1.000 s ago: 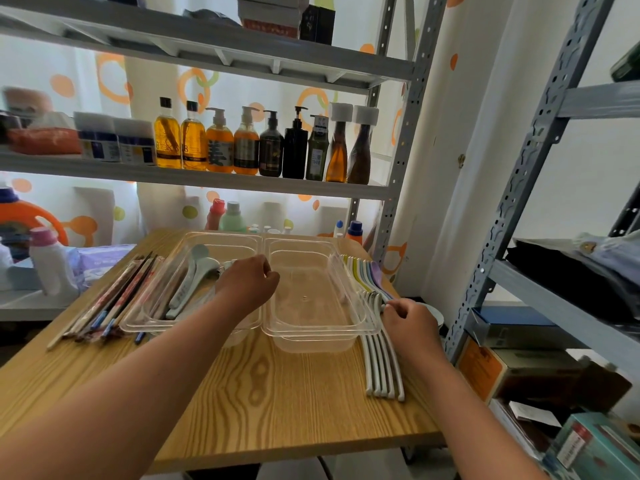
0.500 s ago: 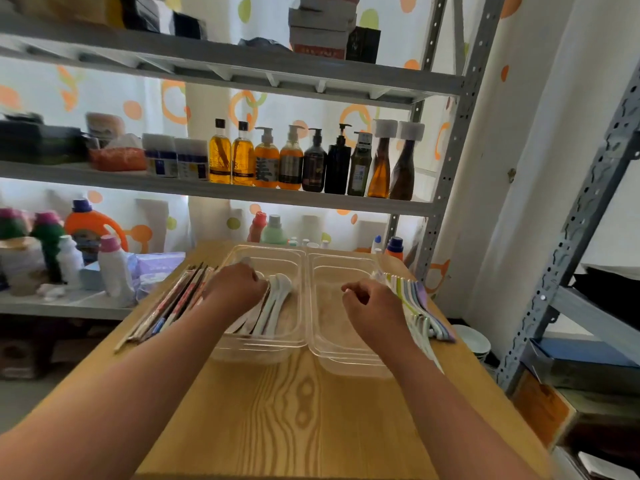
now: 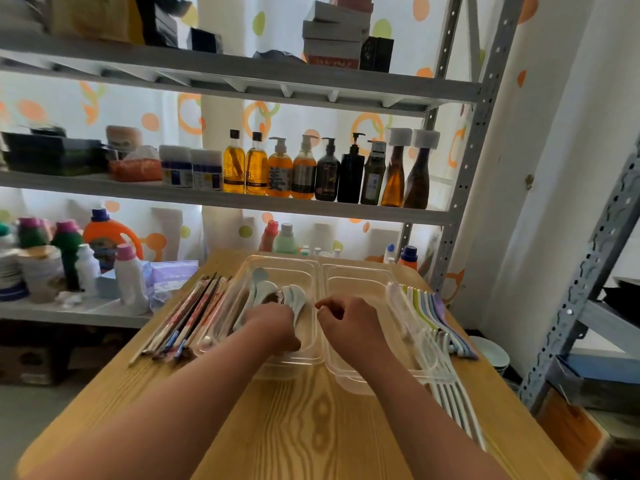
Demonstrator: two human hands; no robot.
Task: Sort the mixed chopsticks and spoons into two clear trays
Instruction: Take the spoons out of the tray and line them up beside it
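Right hand (image 3: 350, 323) shifted toward left tray (image 3: 284, 267), left hand (image 3: 272, 323) deeper among spoons (image 3: 298, 300)

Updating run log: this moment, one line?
left hand: among pale spoons, left clear plastic tray | right hand: curled over right clear tray

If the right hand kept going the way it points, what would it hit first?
Likely the white spoons in the left tray: the right hand points forward-left over the rims where both trays meet. Its height is unclear, so it may catch a rim first.
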